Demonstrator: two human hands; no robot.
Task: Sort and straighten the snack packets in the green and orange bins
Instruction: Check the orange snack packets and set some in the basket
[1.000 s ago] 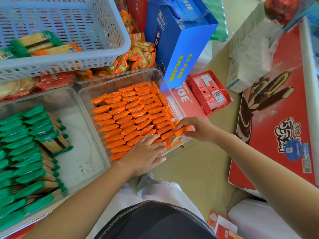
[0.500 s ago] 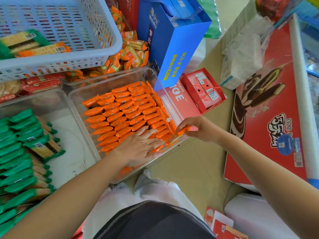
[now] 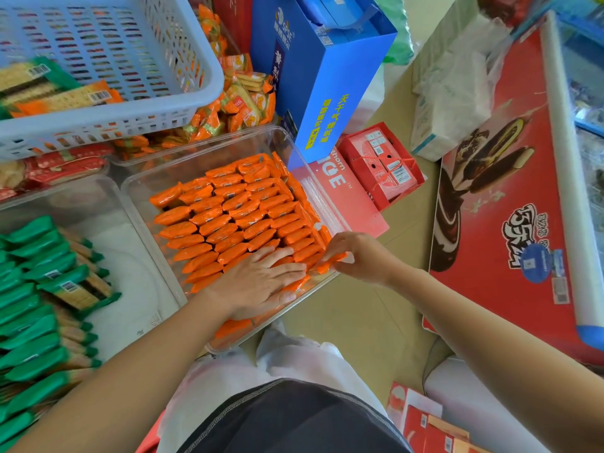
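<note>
Shop-floor boxes (image 3: 320, 76) hem in the work. Orange packets (image 3: 235, 210) fill the right bin (image 3: 196, 152) in near-finished rows — the left hand (image 3: 258, 282) presses flat on the near ones, fingers straight, while the right hand (image 3: 362, 259) pinches a loose packet (image 3: 330, 265) at its near right corner. Green packets (image 3: 29, 289) in the left bin (image 3: 130, 273) look less even — likely still to straighten.

Left hand (image 3: 258, 282) flat on packets (image 3: 235, 220) in right bin (image 3: 134, 204), right hand (image 3: 362, 256) apparently pinching packet (image 3: 330, 263) beside
</note>
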